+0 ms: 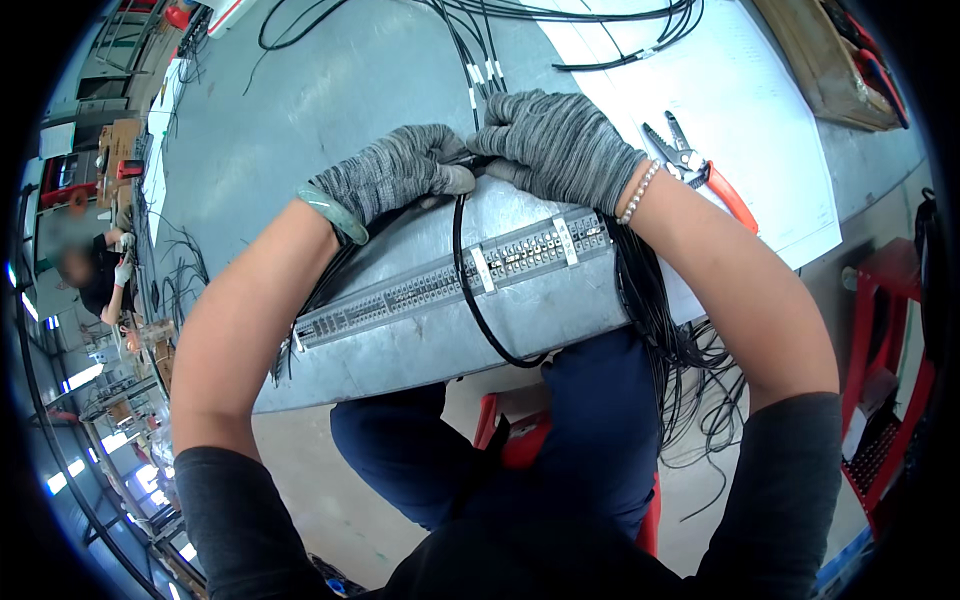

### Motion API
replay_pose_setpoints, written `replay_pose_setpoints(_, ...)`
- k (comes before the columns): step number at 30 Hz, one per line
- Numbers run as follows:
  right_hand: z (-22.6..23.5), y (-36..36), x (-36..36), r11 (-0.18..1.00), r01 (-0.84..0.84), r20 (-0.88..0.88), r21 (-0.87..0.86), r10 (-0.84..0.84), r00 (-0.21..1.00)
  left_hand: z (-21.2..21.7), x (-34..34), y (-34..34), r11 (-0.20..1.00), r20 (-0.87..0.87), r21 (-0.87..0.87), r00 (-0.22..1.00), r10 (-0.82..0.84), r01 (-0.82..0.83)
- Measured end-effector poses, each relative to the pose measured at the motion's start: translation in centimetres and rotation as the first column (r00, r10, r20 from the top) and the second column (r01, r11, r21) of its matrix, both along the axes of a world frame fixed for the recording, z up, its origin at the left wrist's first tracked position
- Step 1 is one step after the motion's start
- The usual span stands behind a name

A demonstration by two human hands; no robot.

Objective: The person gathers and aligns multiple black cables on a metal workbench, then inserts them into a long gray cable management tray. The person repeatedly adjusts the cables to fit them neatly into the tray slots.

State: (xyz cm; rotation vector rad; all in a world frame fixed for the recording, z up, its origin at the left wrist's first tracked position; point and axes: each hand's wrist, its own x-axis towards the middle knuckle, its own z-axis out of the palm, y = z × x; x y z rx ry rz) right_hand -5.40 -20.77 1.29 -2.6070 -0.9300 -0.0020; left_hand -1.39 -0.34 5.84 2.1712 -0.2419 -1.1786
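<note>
My left hand [405,172] and my right hand [555,145], both in grey knit gloves, meet over the metal table. Their fingers are pinched together on a black cable [459,235], which loops down past the table's near edge. Beyond the hands, several black wires with white marker sleeves [483,75] run away toward the far side. Just below the hands lies a long strip of metal terminals [450,275] with white crosspieces. A bundle of black wires [645,285] hangs off the edge under my right forearm. What the fingertips do on the cable is partly hidden.
Wire strippers [690,160] with red handles lie on white paper sheets [775,130] right of my right hand. A wooden box [830,70] of tools stands at the far right. A red chair [885,350] is at right. Another person [95,270] works at the far left.
</note>
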Motion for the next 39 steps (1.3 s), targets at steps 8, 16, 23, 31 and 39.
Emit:
replay_pose_setpoints(8, -1.5, -0.2, -0.1, 0.995, 0.053, 0.135, 0.082, -0.064, 0.989, -0.1, -2.3, -1.3, 0.863, 0.559, 0.449, 0.681, -0.474, 0.232)
replay_pose_setpoints(16, -1.4, 0.3, -0.2, 0.998, 0.042, 0.183, 0.056, -0.051, 0.982, -1.3, -2.4, -0.2, 0.803, 0.654, 0.525, 0.469, -0.593, 0.283)
replay_pose_setpoints(23, -2.2, 0.4, -0.2, 0.999, 0.022, 0.213, -0.027, -0.016, 0.977, -0.4, 0.9, 0.4, 0.661, 0.528, 0.525, 0.404, -0.747, 0.537)
replay_pose_setpoints(31, -1.1, 0.7, -0.2, 0.999, -0.016, 0.183, -0.033, 0.022, 0.983, -2.1, 2.0, 1.8, 0.639, 0.703, 0.479, 0.173, -0.690, 0.602)
replay_pose_setpoints(39, -0.1, 0.1, 0.0, 0.995, -0.098, 0.183, 0.008, 0.095, 0.979, -2.7, 2.2, 2.2, 0.698, 0.651, 0.462, 0.326, -0.686, 0.547)
